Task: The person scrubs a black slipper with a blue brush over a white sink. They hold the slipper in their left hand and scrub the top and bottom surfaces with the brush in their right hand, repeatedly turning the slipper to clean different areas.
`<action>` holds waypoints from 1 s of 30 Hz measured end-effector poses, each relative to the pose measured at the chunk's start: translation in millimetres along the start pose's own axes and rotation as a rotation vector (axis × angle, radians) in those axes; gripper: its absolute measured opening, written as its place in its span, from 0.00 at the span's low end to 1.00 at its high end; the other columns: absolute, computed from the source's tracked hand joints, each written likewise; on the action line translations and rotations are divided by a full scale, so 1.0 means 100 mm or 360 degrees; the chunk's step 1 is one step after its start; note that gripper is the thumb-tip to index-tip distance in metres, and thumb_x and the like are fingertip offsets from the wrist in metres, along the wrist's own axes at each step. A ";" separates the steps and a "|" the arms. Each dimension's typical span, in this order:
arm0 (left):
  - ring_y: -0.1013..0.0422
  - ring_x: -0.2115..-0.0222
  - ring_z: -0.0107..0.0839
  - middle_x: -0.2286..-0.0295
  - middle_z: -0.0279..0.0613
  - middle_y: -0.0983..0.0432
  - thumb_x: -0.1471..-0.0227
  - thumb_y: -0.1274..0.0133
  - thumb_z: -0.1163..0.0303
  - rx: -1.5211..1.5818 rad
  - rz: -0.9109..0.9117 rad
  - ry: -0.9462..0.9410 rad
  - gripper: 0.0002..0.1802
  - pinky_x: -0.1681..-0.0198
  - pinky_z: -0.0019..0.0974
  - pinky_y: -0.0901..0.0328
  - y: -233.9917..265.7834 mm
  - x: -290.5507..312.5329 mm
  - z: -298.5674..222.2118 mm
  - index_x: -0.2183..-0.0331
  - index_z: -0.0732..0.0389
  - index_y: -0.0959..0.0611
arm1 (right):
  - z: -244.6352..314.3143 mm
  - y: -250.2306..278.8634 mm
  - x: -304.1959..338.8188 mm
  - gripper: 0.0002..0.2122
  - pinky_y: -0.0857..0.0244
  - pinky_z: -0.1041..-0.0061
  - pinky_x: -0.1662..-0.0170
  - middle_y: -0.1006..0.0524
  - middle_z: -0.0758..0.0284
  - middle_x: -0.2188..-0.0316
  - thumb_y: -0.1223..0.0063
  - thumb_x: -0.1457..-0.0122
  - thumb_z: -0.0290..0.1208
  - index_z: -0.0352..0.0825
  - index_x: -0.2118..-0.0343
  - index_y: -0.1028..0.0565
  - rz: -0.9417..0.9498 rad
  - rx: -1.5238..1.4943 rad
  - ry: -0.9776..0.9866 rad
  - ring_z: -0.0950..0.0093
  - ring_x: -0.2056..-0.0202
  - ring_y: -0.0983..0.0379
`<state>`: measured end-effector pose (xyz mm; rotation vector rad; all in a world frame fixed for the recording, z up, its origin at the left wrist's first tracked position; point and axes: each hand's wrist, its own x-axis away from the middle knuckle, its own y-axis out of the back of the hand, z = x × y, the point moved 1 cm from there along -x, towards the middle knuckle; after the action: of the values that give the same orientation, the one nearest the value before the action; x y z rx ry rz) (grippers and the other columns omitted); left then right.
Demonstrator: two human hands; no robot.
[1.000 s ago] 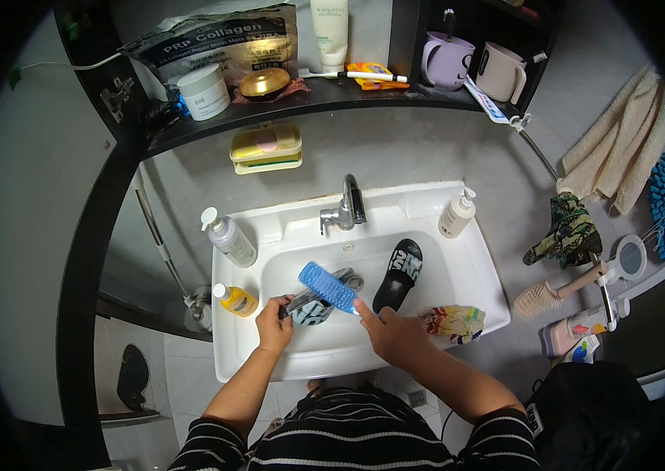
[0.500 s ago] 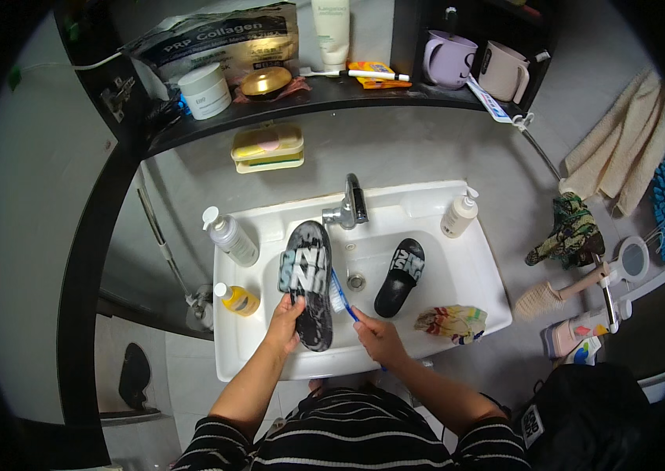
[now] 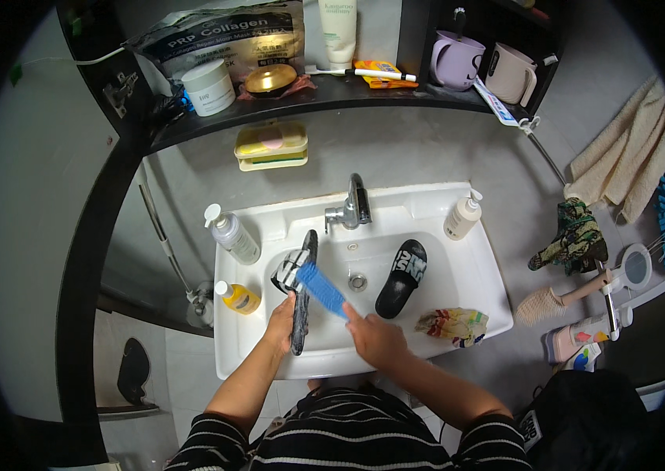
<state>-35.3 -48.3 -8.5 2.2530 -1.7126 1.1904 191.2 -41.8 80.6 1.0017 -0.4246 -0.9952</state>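
- The left hand (image 3: 280, 323) is closed around the heel end of a black rubber slide sandal (image 3: 302, 292), holding it on edge over the white ceramic basin (image 3: 458, 271), at about 9 o'clock from the drain.
- The right hand (image 3: 376, 339) grips a blue plastic scrubbing brush (image 3: 321, 289), laid against the sandal's strap.
- This looks like the scrubbing step; the next stroke calls for a steady hold and firm pressure along the strap.
- A second black slide sandal (image 3: 401, 278) lies in the basin at 3 o'clock from the drain, untouched.

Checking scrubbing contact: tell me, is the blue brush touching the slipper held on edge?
Touching: the head view shows the blue brush in the right hand laid against the slipper.
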 end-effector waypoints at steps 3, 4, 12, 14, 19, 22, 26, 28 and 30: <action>0.35 0.79 0.20 0.77 0.28 0.29 0.41 0.55 0.50 -0.0146 0.0016 -0.0095 0.20 0.75 0.27 0.38 0.16 0.00 0.15 0.62 0.57 0.23 | -0.24 0.02 -0.45 0.17 0.36 0.63 0.75 0.27 0.54 0.80 0.51 0.42 0.32 0.37 0.49 0.28 -0.0404 -0.0333 0.0010 0.59 0.78 0.28; 0.35 0.78 0.19 0.76 0.28 0.28 0.41 0.55 0.51 -0.0179 0.0029 -0.0106 0.19 0.74 0.27 0.38 0.19 0.01 0.17 0.62 0.57 0.23 | -0.26 0.08 -0.57 0.17 0.36 0.63 0.74 0.27 0.54 0.81 0.51 0.42 0.32 0.37 0.49 0.29 -0.0369 -0.0341 -0.0002 0.59 0.78 0.28; 0.36 0.78 0.19 0.75 0.28 0.28 0.42 0.55 0.49 -0.0143 -0.0116 -0.0032 0.21 0.75 0.26 0.39 0.10 0.09 -0.02 0.61 0.56 0.22 | 0.06 0.11 -0.13 0.19 0.34 0.61 0.73 0.27 0.57 0.80 0.55 0.40 0.37 0.41 0.45 0.32 0.0268 0.0093 -0.0002 0.58 0.78 0.29; 0.36 0.79 0.19 0.76 0.28 0.28 0.43 0.54 0.47 -0.0163 -0.0057 -0.0021 0.22 0.75 0.26 0.39 0.12 0.08 0.06 0.62 0.56 0.22 | -0.08 0.07 -0.39 0.19 0.34 0.60 0.73 0.27 0.57 0.79 0.56 0.39 0.37 0.41 0.46 0.32 0.0010 -0.0030 -0.0045 0.59 0.78 0.29; 0.36 0.80 0.20 0.77 0.28 0.29 0.42 0.55 0.47 -0.0143 -0.0082 -0.0011 0.22 0.76 0.27 0.38 0.07 0.00 0.02 0.63 0.57 0.22 | -0.23 -0.03 -0.52 0.19 0.35 0.61 0.76 0.28 0.57 0.79 0.55 0.40 0.36 0.41 0.45 0.32 -0.0029 0.0009 0.0026 0.59 0.80 0.30; 0.35 0.83 0.24 0.80 0.31 0.30 0.43 0.56 0.45 -0.0095 -0.0113 -0.0023 0.23 0.82 0.29 0.38 0.08 -0.09 -0.05 0.64 0.57 0.23 | -0.02 -0.14 -0.12 0.20 0.35 0.60 0.79 0.30 0.62 0.80 0.54 0.40 0.39 0.47 0.44 0.34 0.0171 0.0240 0.0213 0.63 0.83 0.32; 0.38 0.88 0.26 0.83 0.33 0.32 0.46 0.55 0.41 -0.0056 -0.0045 0.0134 0.25 0.86 0.31 0.41 0.04 -0.12 0.03 0.69 0.54 0.25 | -0.28 -0.16 -0.42 0.20 0.35 0.60 0.78 0.30 0.61 0.82 0.55 0.40 0.38 0.42 0.45 0.33 -0.0140 0.0213 0.0091 0.62 0.83 0.31; 0.37 0.88 0.27 0.84 0.34 0.33 0.45 0.56 0.42 -0.0031 -0.0015 0.0173 0.24 0.86 0.32 0.41 -0.01 -0.13 0.06 0.69 0.55 0.25 | -0.34 -0.06 -0.62 0.19 0.35 0.59 0.77 0.29 0.60 0.82 0.56 0.39 0.37 0.41 0.45 0.33 -0.0198 0.0059 -0.0006 0.59 0.82 0.31; 0.36 0.88 0.26 0.84 0.36 0.32 0.42 0.56 0.48 0.0124 0.0049 0.0250 0.21 0.86 0.32 0.40 -0.02 -0.14 0.04 0.59 0.54 0.24 | -0.27 -0.05 -0.57 0.20 0.35 0.59 0.77 0.28 0.60 0.81 0.57 0.39 0.37 0.42 0.44 0.34 -0.0040 0.0151 0.0004 0.59 0.81 0.30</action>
<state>-32.7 -39.2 -19.2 2.1171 -1.6759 1.4227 178.4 19.6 69.7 1.0956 -0.4615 -1.0035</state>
